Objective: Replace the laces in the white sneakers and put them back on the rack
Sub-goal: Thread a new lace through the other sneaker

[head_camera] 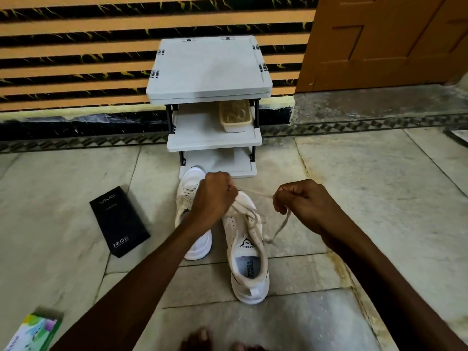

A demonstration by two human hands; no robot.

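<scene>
Two white sneakers stand on the floor in front of a grey three-shelf rack (pixel 210 72). The right sneaker (pixel 249 259) points away from me, its tongue and insole visible. The left sneaker (pixel 188 198) is partly hidden under my left forearm. A cream lace (pixel 253 193) runs taut between my hands above the right sneaker's toe. My left hand (pixel 215 196) pinches one end in a fist. My right hand (pixel 301 201) grips the other part, and the loose tail (pixel 279 228) hangs down beside the shoe.
A cream basket (pixel 235 116) holding laces sits on the rack's middle shelf. A black phone box (pixel 119 221) lies on the floor to the left. A colourful box (pixel 33 333) is at the bottom left corner. An orange door (pixel 385 41) stands at the back right. My toes (pixel 202 338) show below.
</scene>
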